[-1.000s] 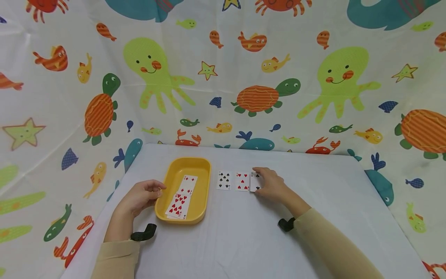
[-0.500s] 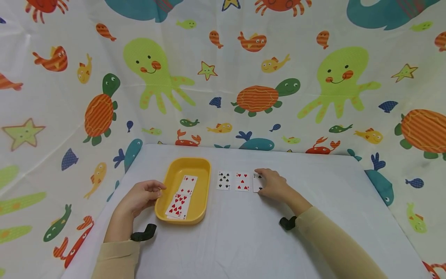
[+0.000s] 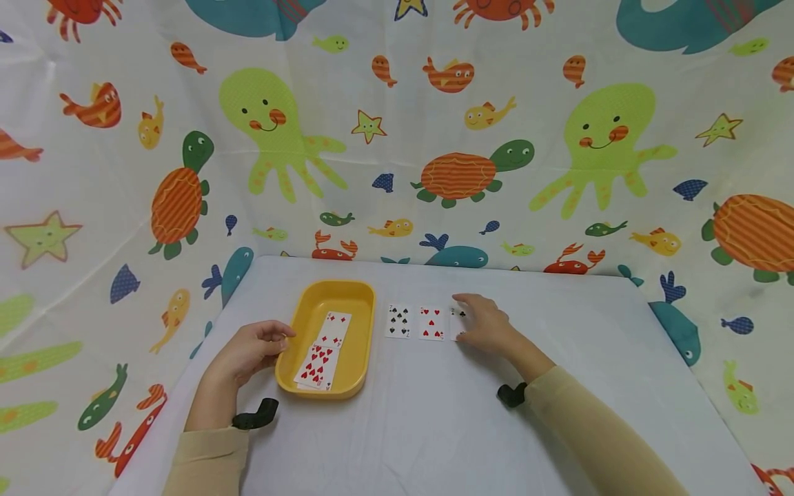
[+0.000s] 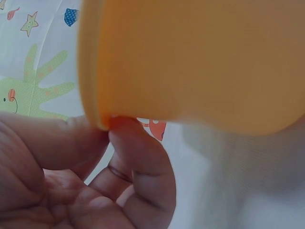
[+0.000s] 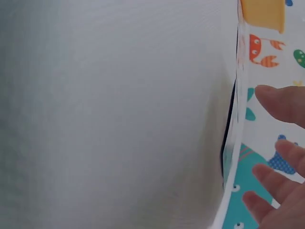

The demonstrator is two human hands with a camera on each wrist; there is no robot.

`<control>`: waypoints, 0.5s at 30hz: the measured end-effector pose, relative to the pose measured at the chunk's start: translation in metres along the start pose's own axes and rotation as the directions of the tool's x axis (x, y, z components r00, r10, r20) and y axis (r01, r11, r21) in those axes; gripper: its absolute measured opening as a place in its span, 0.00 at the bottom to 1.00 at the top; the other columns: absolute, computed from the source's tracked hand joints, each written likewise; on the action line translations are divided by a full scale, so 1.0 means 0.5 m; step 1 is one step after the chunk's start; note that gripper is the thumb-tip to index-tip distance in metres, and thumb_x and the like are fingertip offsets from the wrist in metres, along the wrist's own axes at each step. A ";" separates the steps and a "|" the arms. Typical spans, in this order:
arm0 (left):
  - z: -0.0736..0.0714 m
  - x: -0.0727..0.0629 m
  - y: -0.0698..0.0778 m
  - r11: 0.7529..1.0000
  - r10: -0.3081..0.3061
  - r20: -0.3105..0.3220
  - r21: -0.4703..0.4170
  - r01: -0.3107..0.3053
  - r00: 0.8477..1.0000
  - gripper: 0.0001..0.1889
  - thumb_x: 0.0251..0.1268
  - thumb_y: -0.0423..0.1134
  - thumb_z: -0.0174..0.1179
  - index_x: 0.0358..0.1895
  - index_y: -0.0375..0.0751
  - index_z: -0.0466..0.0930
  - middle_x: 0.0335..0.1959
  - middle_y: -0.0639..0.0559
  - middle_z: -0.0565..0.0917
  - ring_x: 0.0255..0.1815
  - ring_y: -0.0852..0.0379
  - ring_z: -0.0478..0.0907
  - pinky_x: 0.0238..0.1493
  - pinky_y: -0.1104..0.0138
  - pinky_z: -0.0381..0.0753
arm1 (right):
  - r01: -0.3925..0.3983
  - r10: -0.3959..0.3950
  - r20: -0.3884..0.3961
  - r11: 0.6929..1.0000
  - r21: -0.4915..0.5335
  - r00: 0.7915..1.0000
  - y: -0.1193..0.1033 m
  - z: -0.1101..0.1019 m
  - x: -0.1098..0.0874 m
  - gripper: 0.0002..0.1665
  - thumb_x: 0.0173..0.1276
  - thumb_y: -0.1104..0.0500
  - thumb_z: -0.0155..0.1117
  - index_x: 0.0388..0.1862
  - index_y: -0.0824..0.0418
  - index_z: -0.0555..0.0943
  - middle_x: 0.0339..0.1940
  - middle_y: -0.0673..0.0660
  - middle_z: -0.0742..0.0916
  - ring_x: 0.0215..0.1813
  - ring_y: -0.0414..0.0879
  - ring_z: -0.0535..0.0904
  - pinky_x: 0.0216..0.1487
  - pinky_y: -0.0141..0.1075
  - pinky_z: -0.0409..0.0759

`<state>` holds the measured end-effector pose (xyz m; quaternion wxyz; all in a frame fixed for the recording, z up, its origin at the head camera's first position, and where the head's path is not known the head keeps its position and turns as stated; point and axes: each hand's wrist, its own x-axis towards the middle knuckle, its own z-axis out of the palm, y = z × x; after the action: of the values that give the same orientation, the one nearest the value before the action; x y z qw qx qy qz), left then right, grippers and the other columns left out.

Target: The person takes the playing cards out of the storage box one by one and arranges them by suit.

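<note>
My left hand (image 3: pixel 257 348) holds the left rim of a yellow plastic tray (image 3: pixel 361 331). In the left wrist view, the thumb and forefinger of the left hand (image 4: pixel 102 195) pinch that rim. Inside the tray lie a diamonds card (image 3: pixel 333 329) and, overlapping it, a hearts card (image 3: pixel 318 365) with more card edges beneath. Right of the tray, a spades card (image 3: pixel 398 321) and another hearts card (image 3: pixel 431 323) lie face up in a row. My right hand (image 3: pixel 490 327) hovers over a clubs card (image 3: pixel 457 315), partly covering it. The right wrist view shows the right hand (image 5: pixel 283 191) with fingers apart, holding nothing.
A white cloth covers the table (image 3: pixel 403 427). Behind and beside it hangs a curtain (image 3: pixel 384 89) printed with sea animals. Each wrist carries a black camera mount, one at the left wrist (image 3: pixel 256 415) and one at the right wrist (image 3: pixel 511 396).
The clubs card has shifted slightly right, away from the hearts card, under my right hand. Then the right fingers have parted from it. My left hand and the tray have stayed put.
</note>
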<state>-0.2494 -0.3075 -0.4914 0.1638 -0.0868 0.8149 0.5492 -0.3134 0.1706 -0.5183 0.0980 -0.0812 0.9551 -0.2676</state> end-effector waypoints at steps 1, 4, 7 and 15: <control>0.000 0.000 0.000 1.000 -0.001 0.000 0.000 0.001 1.000 0.15 0.80 0.32 0.59 0.63 0.32 0.81 0.58 0.39 0.83 0.44 0.50 0.79 0.45 0.68 0.87 | 0.008 -0.008 -0.007 1.000 -0.009 1.000 -0.002 0.000 0.000 0.54 0.63 0.55 0.82 0.85 0.45 0.66 0.87 0.58 0.68 0.86 0.65 0.61 0.78 0.77 0.57; -0.001 -0.001 0.001 1.000 -0.003 0.001 -0.001 0.003 1.000 0.15 0.80 0.32 0.59 0.63 0.32 0.81 0.57 0.39 0.83 0.44 0.50 0.79 0.45 0.68 0.87 | 0.035 -0.036 -0.027 0.999 -0.027 0.999 -0.012 -0.001 -0.002 0.55 0.61 0.54 0.84 0.85 0.45 0.66 0.87 0.57 0.68 0.86 0.66 0.61 0.77 0.77 0.58; -0.001 -0.001 0.002 1.000 -0.002 0.001 0.000 0.002 1.000 0.15 0.80 0.32 0.59 0.63 0.32 0.81 0.57 0.39 0.83 0.45 0.50 0.79 0.45 0.69 0.87 | 0.048 -0.049 -0.037 0.999 -0.018 0.998 -0.026 -0.003 -0.006 0.57 0.60 0.54 0.85 0.85 0.45 0.65 0.87 0.57 0.68 0.86 0.65 0.60 0.78 0.77 0.58; -0.002 0.000 -0.001 1.000 0.000 0.001 0.002 0.000 1.000 0.15 0.80 0.32 0.59 0.63 0.32 0.81 0.59 0.39 0.83 0.45 0.50 0.80 0.46 0.68 0.87 | 0.106 -0.108 -0.051 0.994 -0.028 0.993 -0.059 -0.003 -0.007 0.59 0.58 0.52 0.86 0.85 0.46 0.65 0.88 0.58 0.67 0.86 0.66 0.60 0.76 0.77 0.60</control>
<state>-0.2494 -0.3085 -0.4917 0.1642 -0.0863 0.8154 0.5483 -0.3072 0.1471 -0.5008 0.0574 -0.1265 0.9550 -0.2622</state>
